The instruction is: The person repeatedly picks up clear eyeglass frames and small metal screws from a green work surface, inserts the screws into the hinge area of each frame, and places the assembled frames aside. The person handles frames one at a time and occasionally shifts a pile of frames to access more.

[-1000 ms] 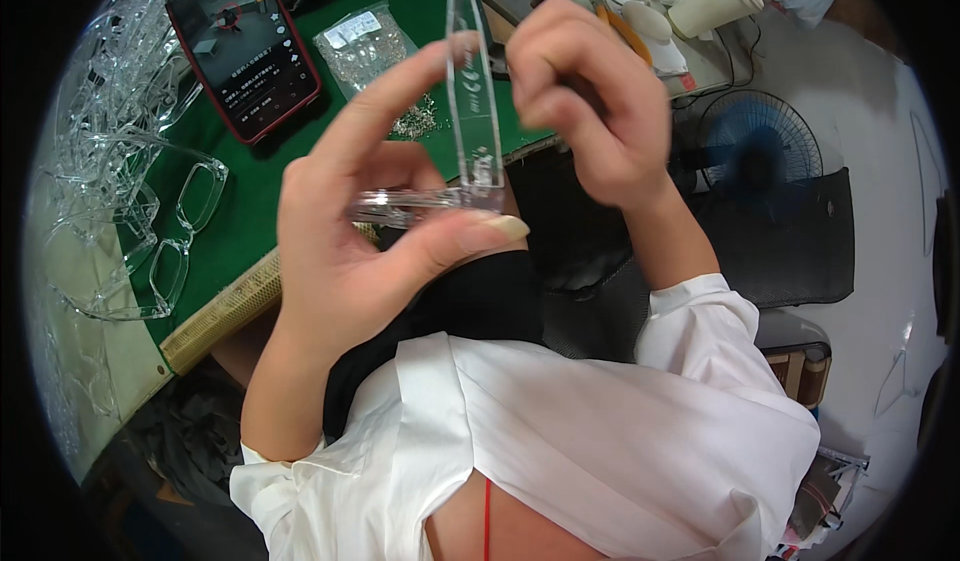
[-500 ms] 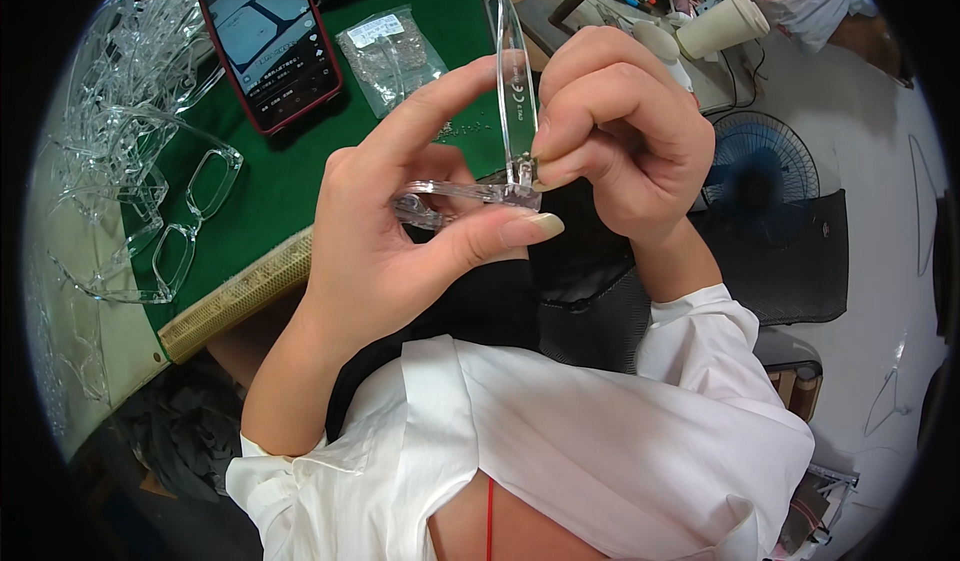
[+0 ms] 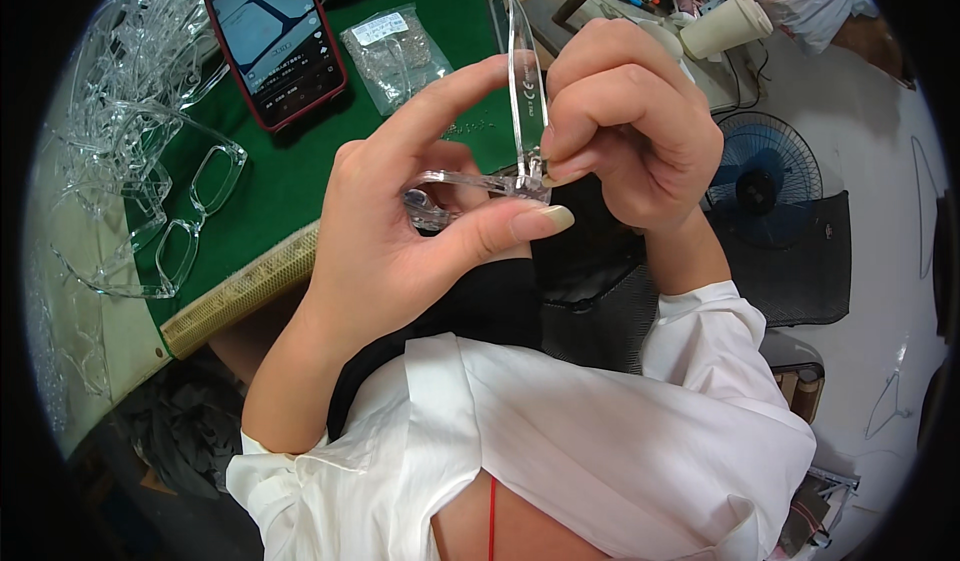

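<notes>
A clear plastic eyeglass frame point(image 3: 527, 121) is gripped in my left hand point(image 3: 400, 191), thumb below and index finger raised along the upright temple arm. The frame's front lies sideways between my palm and thumb, partly covered by the fingers. At the hinge, where temple and front meet, the thumb and index finger of my right hand point(image 3: 640, 126) are pinched together. Whatever tiny part sits between those fingertips is too small and hidden to make out. The other right fingers are curled in.
On the green mat point(image 3: 250, 191) lie a red-cased phone point(image 3: 275, 46), a plastic bag of small metal parts point(image 3: 395, 56) and scattered tiny screws point(image 3: 465, 127). Several clear eyeglass frames point(image 3: 165, 191) pile up at left. A fan point(image 3: 760, 176) and a pale cup point(image 3: 725, 26) are at right.
Both hands and the eyeglass frame have shifted very slightly to the right. The pinch at the hinge and the left-hand grip look the same.
</notes>
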Available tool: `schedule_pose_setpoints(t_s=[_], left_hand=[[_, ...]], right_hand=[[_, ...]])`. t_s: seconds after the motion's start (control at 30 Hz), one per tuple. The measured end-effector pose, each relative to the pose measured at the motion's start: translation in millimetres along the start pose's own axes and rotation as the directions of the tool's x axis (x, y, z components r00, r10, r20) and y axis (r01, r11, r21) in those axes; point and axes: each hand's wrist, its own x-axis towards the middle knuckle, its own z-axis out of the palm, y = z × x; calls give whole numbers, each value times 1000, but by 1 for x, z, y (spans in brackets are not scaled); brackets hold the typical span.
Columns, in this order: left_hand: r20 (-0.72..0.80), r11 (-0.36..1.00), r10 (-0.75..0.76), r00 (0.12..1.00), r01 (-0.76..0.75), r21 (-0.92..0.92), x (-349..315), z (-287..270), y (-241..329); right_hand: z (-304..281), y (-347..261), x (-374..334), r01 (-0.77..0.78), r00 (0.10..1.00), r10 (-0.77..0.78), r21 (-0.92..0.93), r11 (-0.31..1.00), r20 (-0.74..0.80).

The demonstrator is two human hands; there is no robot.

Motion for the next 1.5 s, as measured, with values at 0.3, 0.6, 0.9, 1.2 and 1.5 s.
schedule_pose_setpoints(t_s=[0.3, 0.6, 0.9, 1.2, 1.5], left_hand=[[7, 999, -29, 1000, 29, -19, 2, 2, 2], [-33, 988, 108, 994, -104, 111, 1, -2, -7], [-70, 967, 167, 984, -149, 207, 8, 4, -16], [-152, 960, 273, 950, -261, 98, 73, 34, -38], [-116, 934, 356, 927, -352, 57, 143, 80, -59]], right_hand=[[2, 2, -2, -12, 1000, 11, -15, 1000, -10], [13, 5, -12, -118, 989, 131, 165, 979, -73], [19, 7, -22, -242, 920, 370, 556, 795, -129], [-6, 27, -23, -361, 762, 621, 676, 643, -185], [-78, 78, -27, -373, 709, 610, 547, 749, -353]])
